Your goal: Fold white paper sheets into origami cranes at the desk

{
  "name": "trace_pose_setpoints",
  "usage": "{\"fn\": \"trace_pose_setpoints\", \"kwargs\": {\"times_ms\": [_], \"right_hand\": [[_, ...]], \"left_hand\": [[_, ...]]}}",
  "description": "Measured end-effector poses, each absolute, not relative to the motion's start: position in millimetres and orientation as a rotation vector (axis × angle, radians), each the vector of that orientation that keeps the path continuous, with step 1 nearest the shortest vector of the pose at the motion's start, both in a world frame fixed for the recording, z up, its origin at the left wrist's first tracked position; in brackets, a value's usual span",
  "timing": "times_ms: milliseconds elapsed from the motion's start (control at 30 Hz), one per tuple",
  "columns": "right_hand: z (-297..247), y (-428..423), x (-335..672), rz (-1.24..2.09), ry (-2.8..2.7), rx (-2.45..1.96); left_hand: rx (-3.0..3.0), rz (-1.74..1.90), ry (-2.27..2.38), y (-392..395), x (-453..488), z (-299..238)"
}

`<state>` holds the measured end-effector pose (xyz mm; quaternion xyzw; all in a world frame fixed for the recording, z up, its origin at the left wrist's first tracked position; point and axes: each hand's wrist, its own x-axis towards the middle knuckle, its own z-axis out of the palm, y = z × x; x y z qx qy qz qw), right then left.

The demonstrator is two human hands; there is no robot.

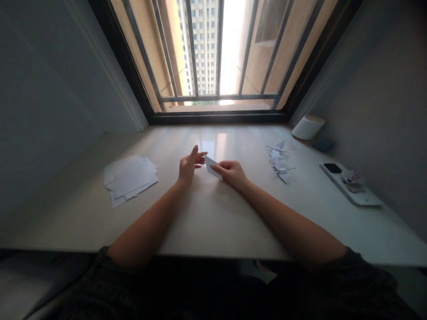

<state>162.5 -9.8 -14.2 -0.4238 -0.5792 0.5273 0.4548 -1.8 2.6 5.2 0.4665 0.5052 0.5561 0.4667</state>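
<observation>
Folded white paper (212, 167), right hand (231, 174) pinching

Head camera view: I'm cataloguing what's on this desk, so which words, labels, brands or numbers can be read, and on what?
None can be read: the round printed item on the phone has marks too small and blurred to read, and the loose paper sheets, paper cranes and folded paper show no legible print.

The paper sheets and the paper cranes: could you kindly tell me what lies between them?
In the head view: the left hand and the right hand, holding a folded white paper.
</observation>
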Motion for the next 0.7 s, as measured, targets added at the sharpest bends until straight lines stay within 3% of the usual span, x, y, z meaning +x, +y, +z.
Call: {"fn": "trace_pose_setpoints", "kwargs": {"times_ms": [167,700], "right_hand": [[-14.7,-8.5,163.0,1.264,-1.42,-1.017],[-16.8,-6.6,162.1,1.243,-1.488,-1.017]], "left_hand": [[1.366,1.201,1.116,-0.7,3.6,-1.3],[1.262,1.23,1.153,-1.5,4.3,-2.7]]}}
